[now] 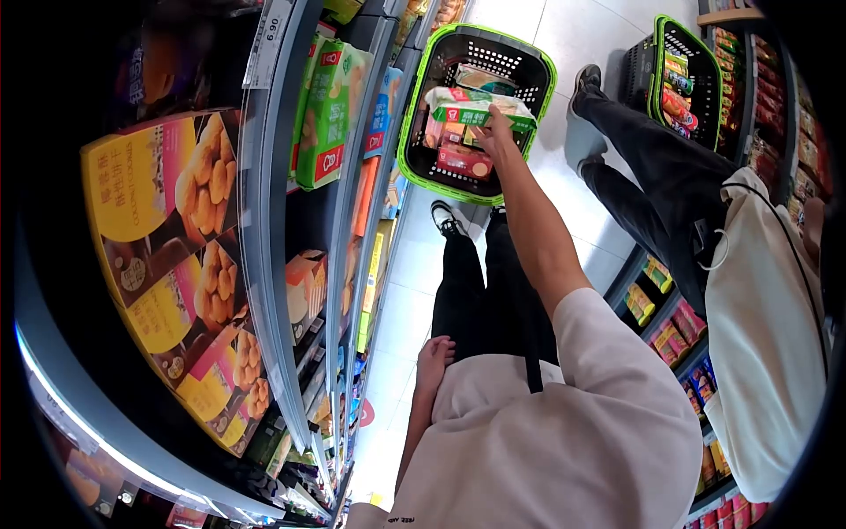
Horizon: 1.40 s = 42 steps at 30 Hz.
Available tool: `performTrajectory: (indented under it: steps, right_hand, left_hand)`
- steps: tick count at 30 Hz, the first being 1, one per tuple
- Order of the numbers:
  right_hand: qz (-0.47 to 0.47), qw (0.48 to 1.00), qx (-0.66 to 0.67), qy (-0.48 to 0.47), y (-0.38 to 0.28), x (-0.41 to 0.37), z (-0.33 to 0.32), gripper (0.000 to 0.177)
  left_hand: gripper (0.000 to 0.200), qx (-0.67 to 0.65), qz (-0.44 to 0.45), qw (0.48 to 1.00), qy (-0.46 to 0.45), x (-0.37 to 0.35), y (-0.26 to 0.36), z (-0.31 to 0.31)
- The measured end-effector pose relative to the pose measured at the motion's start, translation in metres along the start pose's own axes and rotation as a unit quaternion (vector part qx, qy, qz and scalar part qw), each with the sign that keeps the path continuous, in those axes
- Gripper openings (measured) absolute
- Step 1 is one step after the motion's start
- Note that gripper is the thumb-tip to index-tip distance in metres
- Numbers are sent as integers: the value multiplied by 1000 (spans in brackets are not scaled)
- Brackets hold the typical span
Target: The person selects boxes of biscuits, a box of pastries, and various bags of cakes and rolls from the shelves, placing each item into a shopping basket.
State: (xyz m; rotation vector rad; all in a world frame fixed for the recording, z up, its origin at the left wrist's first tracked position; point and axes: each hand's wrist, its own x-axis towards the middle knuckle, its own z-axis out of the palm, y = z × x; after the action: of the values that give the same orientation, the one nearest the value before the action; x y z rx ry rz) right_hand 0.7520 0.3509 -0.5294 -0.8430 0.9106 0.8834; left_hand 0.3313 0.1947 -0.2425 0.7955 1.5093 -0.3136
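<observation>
My right hand [496, 132] reaches over a black basket with a green rim [404, 132] and is closed on a green and white biscuit pack [480, 115]. Under that pack lie red and pink packs [464, 162], and another package [486, 80] lies farther up inside the basket. Beside my waist, my left hand [434, 360] hangs with its fingers curled in and nothing visible in them.
Shelves on the left hold yellow and pink cookie boxes [163, 264] and upright green packs [330, 115]. On the right stands another person in dark trousers [656, 159], near a second basket [641, 79] and more snack shelves. Pale floor tiles [401, 304] lie below.
</observation>
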Motion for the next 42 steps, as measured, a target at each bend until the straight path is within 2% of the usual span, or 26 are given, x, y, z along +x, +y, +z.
performTrajectory:
  steps: [4,5,6,7,8,9,10,11,12,13,16,22,24,25,26,28,30,32,34,35,36,37,38,40,41,42]
  right_hand:
    - [17,989,-148,-6,25,35,-32,29]
    - [35,984,-156,-79,41,61,-63,27]
    - [86,976,-181,-81,22,-49,-28,27]
    - [57,957,-276,-64,38,-46,-49,30]
    - [104,969,-224,-29,58,-31,-82,33]
    - [115,952,-271,-85,84,6,-141,35]
    - [-74,810,-531,-237,107,23,-198,36]
    - [188,954,-217,-85,93,-37,-174,35]
    - [176,940,-283,-79,93,-62,-179,34]
    - [206,944,-257,11,87,-98,-175,35]
    - [246,913,-326,17,78,-119,-215,36]
    - [150,905,-396,-32,21,-110,-180,24]
    - [85,889,-425,-150,2,-85,-179,19]
    - [45,906,-407,-106,-6,-104,-152,20]
    - [37,903,-402,-144,-13,-99,-147,19]
    - [-90,743,-638,-181,-23,-91,-131,20]
    - [-3,856,-495,-152,-34,-123,-100,20]
    - [-48,828,-550,-94,-22,-121,-86,22]
    - [70,887,-419,-183,-17,-104,-92,22]
    - [-99,728,-632,-246,-1,-69,-109,23]
    - [-255,494,-783,-278,9,-41,-118,23]
    - [-282,422,-823,-254,12,-86,-97,29]
    - [-286,422,-824,-249,15,-104,-91,29]
    - [-311,186,-897,-253,18,-127,-82,29]
    - [-331,129,-900,-253,19,-151,-74,29]
    - [-305,170,-902,-253,22,-118,-93,32]
  left_hand:
    - [33,-15,-1,1000,1,6,-7,3]
    - [33,-16,0,1000,1,5,-6,4]
    - [33,-14,2,1000,-1,5,-3,6]
    - [33,-12,5,1000,-3,5,1,8]
    - [33,-14,9,1000,-3,3,7,10]
    - [33,-14,14,1000,-3,2,14,12]
    - [33,-14,19,1000,-3,1,19,14]
    - [33,-15,23,1000,-4,1,23,16]
    - [33,-16,33,999,-6,3,26,17]
    - [32,-17,42,999,-8,2,28,18]
    - [35,-4,54,998,-18,-3,44,22]
    - [26,-39,137,989,-45,25,29,12]
    - [24,-46,156,986,-47,43,26,3]
    - [24,-36,166,984,-48,50,30,-3]
    - [24,-25,175,983,-51,56,38,-9]
    - [25,-4,180,982,-65,51,69,-25]
    - [26,5,216,974,-64,62,88,-41]
    - [27,15,236,970,-61,67,107,-56]
    - [26,44,238,969,-54,66,127,-69]
    - [26,48,246,966,-61,70,132,-73]
    - [26,74,248,964,-64,78,135,-78]
    - [26,99,248,962,-66,83,137,-80]
    - [26,100,252,960,-71,83,140,-81]
    - [28,147,261,952,-68,84,146,-82]
    - [28,145,265,950,-72,90,147,-81]
    - [29,142,269,950,-74,98,144,-80]
